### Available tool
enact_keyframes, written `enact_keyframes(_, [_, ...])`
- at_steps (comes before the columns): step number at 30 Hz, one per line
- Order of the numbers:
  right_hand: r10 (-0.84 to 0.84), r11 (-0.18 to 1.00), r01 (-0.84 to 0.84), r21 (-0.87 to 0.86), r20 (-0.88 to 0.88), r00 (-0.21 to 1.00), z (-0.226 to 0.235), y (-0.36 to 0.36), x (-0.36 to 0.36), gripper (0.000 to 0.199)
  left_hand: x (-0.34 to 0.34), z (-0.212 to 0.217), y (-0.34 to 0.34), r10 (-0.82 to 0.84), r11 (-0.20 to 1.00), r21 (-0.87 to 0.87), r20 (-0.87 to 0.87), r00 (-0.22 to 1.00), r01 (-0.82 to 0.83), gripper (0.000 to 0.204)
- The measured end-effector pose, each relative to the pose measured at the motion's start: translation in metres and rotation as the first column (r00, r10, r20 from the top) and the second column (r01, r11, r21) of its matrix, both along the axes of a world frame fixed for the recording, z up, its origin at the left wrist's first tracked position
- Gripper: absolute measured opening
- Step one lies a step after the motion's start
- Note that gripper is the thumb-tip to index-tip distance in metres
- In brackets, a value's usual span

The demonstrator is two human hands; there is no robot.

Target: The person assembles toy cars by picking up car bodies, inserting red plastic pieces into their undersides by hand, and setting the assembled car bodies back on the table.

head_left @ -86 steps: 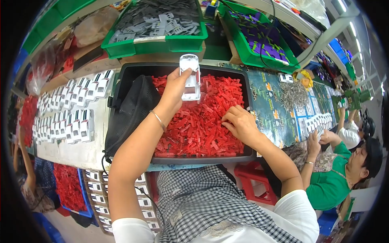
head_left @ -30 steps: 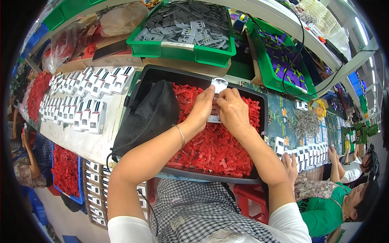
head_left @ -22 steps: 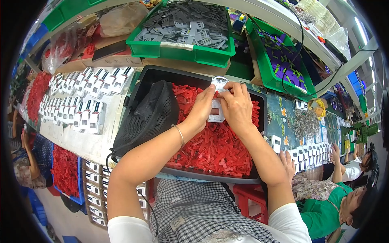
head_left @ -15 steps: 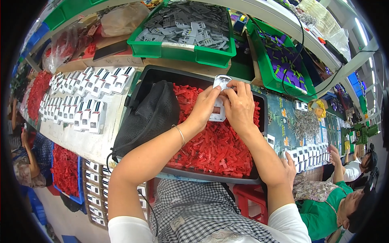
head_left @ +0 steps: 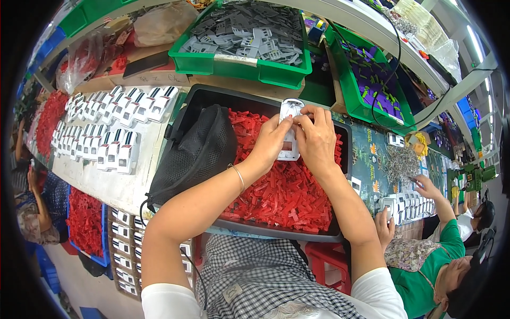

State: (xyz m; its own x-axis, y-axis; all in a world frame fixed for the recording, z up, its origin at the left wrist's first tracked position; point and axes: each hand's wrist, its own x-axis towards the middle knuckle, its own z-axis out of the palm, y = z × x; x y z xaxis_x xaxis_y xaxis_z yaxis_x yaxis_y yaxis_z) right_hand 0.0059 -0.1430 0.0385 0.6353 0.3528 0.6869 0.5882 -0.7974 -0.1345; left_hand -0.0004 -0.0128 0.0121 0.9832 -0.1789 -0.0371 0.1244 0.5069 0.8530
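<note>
Over a black bin (head_left: 344,159) full of small red plastic pieces (head_left: 287,199), my two hands hold a white plastic housing (head_left: 289,154) with a rounded top and a rectangular opening. My left hand (head_left: 268,143) grips its left side, fingers closed and the thumb on its face. At the right side my right hand (head_left: 317,137) has its fingers curled and pressed onto the middle of the housing. Whether a small part sits under those fingertips is hidden. A black mesh bag (head_left: 196,151) lies over the bin's left side.
Rows of white housings (head_left: 125,154) stand on the table to the left. Green crates with grey parts (head_left: 249,37) and purple parts (head_left: 374,80) are behind. At right, a co-worker's hand (head_left: 426,187) is near a tangle of metal pieces (head_left: 402,162) and more housings.
My hands stay over the bin with the housing, their fingers shifting only slightly. The co-worker's far hand has moved toward the metal pieces.
</note>
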Motion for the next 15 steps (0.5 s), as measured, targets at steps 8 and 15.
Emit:
enact_keyframes(8, [0.071,0.934,0.033,0.355,-0.278,0.958,0.007,0.001,-0.001,0.047,0.008,-0.014,-0.001,0.143,0.968,0.177,0.177,0.974,-0.175,0.020])
enact_keyframes(15, [0.446,0.683,0.118,0.721,-0.539,0.714,-0.004,-0.013,0.010,0.042,0.004,-0.009,0.000,0.124,0.840,0.464,0.343,0.931,-0.283,0.026])
